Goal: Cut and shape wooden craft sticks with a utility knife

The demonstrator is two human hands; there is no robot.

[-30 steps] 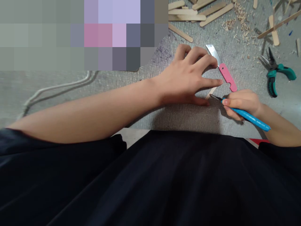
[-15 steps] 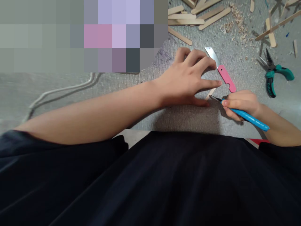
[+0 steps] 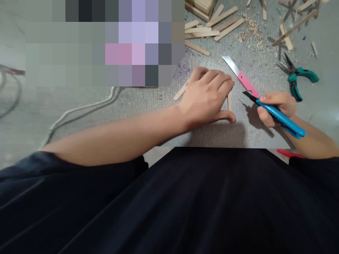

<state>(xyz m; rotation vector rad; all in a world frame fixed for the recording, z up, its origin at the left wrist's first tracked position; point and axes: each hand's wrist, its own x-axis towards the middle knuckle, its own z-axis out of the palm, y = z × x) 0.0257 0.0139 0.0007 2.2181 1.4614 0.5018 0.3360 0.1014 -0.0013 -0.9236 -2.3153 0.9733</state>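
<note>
My right hand [image 3: 280, 106] is wrapped round the blue handle of a box cutter [image 3: 282, 115]. Its dark blade points up and left, raised over the table. My left hand [image 3: 208, 95] lies palm down with its fingers bent together over a wooden craft stick [image 3: 229, 101], the thumb reaching out beside it. Fingertips are hidden under the hand. Another stick end [image 3: 180, 91] sticks out on the hand's left side. Between the hands, a pink-handled folding knife [image 3: 248, 84] lies with its blade out, just beyond the cutter's tip.
Green-and-black pliers [image 3: 294, 74] lie open at the right. Loose craft sticks [image 3: 222, 17] and wood shavings [image 3: 250, 31] are scattered at the back, near a wooden stick structure [image 3: 202, 8]. A white cord [image 3: 79, 107] runs across the left.
My left fingers have drawn closer together from being spread. The box cutter's tip has lifted away from the stick by my left thumb, and my right hand has turned. The view has shifted slightly.
</note>
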